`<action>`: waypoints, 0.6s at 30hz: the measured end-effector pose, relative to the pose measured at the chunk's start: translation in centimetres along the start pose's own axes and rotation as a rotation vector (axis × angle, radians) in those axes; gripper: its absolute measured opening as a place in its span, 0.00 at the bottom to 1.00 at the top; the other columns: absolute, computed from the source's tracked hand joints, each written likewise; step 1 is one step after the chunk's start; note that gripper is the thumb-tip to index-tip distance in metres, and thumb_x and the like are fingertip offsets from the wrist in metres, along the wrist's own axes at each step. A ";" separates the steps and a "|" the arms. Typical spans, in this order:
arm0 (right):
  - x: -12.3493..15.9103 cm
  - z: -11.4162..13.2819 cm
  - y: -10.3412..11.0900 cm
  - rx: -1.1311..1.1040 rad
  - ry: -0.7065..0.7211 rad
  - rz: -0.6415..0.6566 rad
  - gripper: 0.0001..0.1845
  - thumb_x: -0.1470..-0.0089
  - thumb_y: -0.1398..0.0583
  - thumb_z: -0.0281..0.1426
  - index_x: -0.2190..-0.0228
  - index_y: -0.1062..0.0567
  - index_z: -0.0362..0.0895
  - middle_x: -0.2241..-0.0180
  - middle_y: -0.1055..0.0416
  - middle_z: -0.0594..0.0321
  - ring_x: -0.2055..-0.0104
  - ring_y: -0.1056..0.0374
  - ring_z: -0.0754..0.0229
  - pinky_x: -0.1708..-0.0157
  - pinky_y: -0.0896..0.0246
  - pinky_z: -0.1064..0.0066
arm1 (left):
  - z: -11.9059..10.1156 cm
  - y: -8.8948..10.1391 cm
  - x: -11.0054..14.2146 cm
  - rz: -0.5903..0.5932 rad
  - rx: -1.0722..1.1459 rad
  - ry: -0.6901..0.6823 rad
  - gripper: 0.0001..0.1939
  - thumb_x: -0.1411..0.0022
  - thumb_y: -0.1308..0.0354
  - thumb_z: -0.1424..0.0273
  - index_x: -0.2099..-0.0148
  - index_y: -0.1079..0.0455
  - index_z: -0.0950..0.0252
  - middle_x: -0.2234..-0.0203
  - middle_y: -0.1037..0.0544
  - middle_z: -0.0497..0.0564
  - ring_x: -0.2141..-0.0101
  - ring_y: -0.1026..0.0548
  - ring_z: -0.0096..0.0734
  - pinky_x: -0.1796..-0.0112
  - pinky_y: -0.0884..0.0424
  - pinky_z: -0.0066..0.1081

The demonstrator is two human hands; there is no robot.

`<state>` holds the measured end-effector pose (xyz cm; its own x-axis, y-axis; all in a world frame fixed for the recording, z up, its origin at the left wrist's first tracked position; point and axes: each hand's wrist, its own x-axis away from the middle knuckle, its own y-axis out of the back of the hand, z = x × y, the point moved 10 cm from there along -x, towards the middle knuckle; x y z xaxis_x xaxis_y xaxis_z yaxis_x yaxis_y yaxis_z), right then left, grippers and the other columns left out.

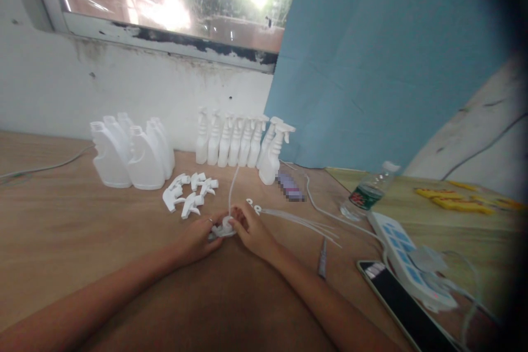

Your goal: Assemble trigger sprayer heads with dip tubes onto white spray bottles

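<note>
Trigger heads point(193, 203) before spray bottles point(235, 147)

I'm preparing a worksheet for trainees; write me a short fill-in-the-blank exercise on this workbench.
The part held between the left hand and right hand is coloured ____.
The loose trigger heads lie nearer the ____ hand.
The phone lies nearer the ____ hand.
The clear bottle has a label that is mainly ____.

white; left; right; green

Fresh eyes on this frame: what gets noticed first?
Probably the big blue sheet hanging at upper right. Next come the white spray bottles lined up mid-picture. Below them, the left hand and right hand hold a white spray head, its thin tube pointing up.
</note>
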<state>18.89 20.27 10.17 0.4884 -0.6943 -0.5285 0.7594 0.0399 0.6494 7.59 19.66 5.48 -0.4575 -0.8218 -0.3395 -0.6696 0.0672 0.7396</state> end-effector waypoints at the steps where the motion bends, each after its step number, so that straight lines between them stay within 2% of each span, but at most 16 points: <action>1: 0.5 0.4 0.4 0.013 0.046 -0.004 0.18 0.41 0.45 0.28 0.49 0.38 0.45 0.59 0.33 0.56 0.61 0.34 0.57 0.59 0.36 0.65 | 0.3 0.3 0.1 -0.022 0.017 0.032 0.25 0.42 0.44 0.69 0.42 0.40 0.61 0.61 0.24 0.51 0.66 0.26 0.32 0.64 0.30 0.30; 3: 1.4 1.7 0.5 0.098 0.188 0.017 0.30 0.44 0.46 0.24 0.41 0.45 0.45 0.48 0.38 0.49 0.50 0.36 0.53 0.52 0.37 0.59 | 0.8 0.6 0.3 -0.056 0.061 0.091 0.21 0.40 0.43 0.65 0.46 0.37 0.63 0.67 0.24 0.49 0.72 0.28 0.29 0.70 0.33 0.27; 5: 2.1 3.0 -0.3 0.251 0.348 0.070 0.34 0.47 0.45 0.21 0.40 0.44 0.48 0.42 0.43 0.48 0.45 0.40 0.49 0.49 0.40 0.55 | 0.7 0.5 0.6 -0.053 0.102 0.097 0.20 0.39 0.43 0.60 0.48 0.35 0.63 0.70 0.24 0.48 0.75 0.29 0.27 0.73 0.34 0.26; 8: 2.7 4.4 -1.9 0.442 0.539 0.104 0.29 0.45 0.45 0.23 0.42 0.38 0.49 0.44 0.38 0.50 0.46 0.40 0.48 0.51 0.40 0.52 | -0.7 0.4 0.9 -0.055 0.085 -0.006 0.22 0.40 0.41 0.57 0.47 0.34 0.62 0.66 0.23 0.50 0.70 0.26 0.29 0.68 0.32 0.27; 11: 2.8 5.1 -1.6 0.519 0.641 0.044 0.24 0.42 0.47 0.25 0.44 0.35 0.45 0.49 0.31 0.50 0.49 0.37 0.47 0.51 0.41 0.50 | -2.1 2.1 0.9 -0.114 -0.027 -0.155 0.23 0.40 0.39 0.59 0.45 0.35 0.61 0.61 0.23 0.52 0.63 0.25 0.32 0.60 0.31 0.31; 13: 2.6 4.8 0.2 0.541 0.626 -0.032 0.24 0.42 0.46 0.25 0.44 0.34 0.44 0.50 0.30 0.49 0.49 0.36 0.47 0.50 0.42 0.48 | -2.0 5.0 0.7 -0.209 -0.129 -0.204 0.23 0.38 0.41 0.63 0.43 0.37 0.60 0.61 0.24 0.52 0.61 0.26 0.33 0.58 0.31 0.32; 14: 2.6 4.4 1.6 0.541 0.597 -0.076 0.25 0.43 0.46 0.25 0.44 0.35 0.43 0.50 0.30 0.48 0.50 0.35 0.46 0.50 0.42 0.48 | -1.5 7.1 0.5 -0.287 -0.196 -0.205 0.21 0.37 0.43 0.65 0.43 0.37 0.60 0.60 0.25 0.52 0.60 0.27 0.33 0.57 0.31 0.32; 16: 2.4 3.4 4.8 0.509 0.514 -0.178 0.27 0.45 0.44 0.24 0.43 0.34 0.45 0.50 0.30 0.48 0.50 0.34 0.47 0.51 0.39 0.51 | 0.0 12.1 0.7 -0.510 -0.370 -0.191 0.16 0.37 0.44 0.67 0.47 0.35 0.62 0.56 0.27 0.56 0.54 0.29 0.38 0.52 0.33 0.37; 18: 2.3 2.0 8.1 0.432 0.415 -0.290 0.28 0.46 0.42 0.23 0.44 0.34 0.47 0.51 0.30 0.50 0.51 0.32 0.48 0.53 0.37 0.54 | 1.9 16.7 1.1 -0.696 -0.567 -0.120 0.17 0.38 0.43 0.65 0.48 0.34 0.64 0.54 0.29 0.59 0.51 0.31 0.45 0.49 0.36 0.43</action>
<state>25.30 17.51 15.29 0.4807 -0.2961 -0.8254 0.6867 -0.4583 0.5643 -5.27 20.95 16.35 -0.1362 -0.5056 -0.8520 -0.4432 -0.7380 0.5088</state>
